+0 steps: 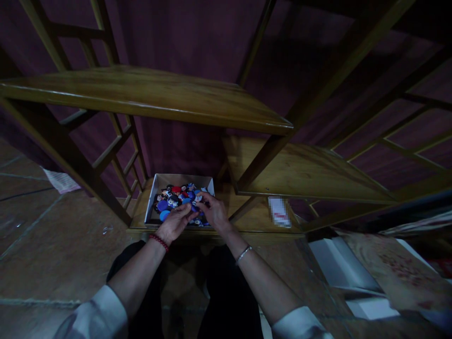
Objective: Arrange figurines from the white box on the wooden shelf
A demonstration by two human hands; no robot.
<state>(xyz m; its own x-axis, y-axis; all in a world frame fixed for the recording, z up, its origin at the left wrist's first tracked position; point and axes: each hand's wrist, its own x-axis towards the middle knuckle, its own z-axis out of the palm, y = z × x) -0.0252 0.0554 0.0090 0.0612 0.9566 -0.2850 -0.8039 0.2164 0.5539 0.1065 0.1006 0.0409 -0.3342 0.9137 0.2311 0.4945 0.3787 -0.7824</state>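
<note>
A shallow white cardboard box [149, 207] stands on the lowest shelf, filled with many small figures and round pieces in blue, red, black and white. Over its front part, my left hand [175, 222] has its fingers bent together around a small blue piece. My right hand [213, 210] meets it from the right, thumb and fingers pinched near the same spot. What the right fingers hold is too small and dark to make out. Close by the left fingers lies a bright blue round piece [164, 215] in the box.
The wooden shelf unit's upper board [148, 94] juts out above the box, and a second board [310, 169] sits lower right. A blurred white card [279, 212] lies on the bottom shelf. White boxes [342, 263] and a patterned sheet [391, 263] rest at right on the tiled floor.
</note>
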